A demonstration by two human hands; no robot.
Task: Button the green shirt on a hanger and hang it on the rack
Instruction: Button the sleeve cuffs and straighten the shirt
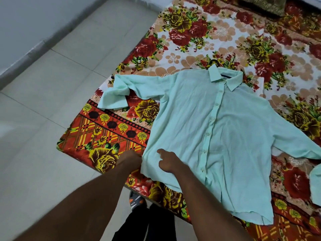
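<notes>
The green shirt lies flat, front up, on a bed covered by a floral sheet in red, yellow and beige; its collar points to the far side of the bed and its hem hangs a little over the near edge. The button placket runs down the middle and looks closed along the length that shows. Only the dark hook of the hanger is visible, sticking out just above the collar; the rest is hidden inside the shirt. One sleeve stretches towards the floor side with its cuff folded back on itself; the other runs off to the opposite side, out of view.

Both hands are at the shirt's lower side seam, close together. The left hand meets the edge of the cloth, its fingers hidden by the fabric, so I cannot tell whether it grips. The right hand rests on top of the shirt with one digit stretched out and the others bent under; I cannot tell whether they pinch cloth.

A dark patterned cushion sits at the far end of the bed; below, on the pale tiled floor, dark trouser legs and a grey and orange shoe show.
</notes>
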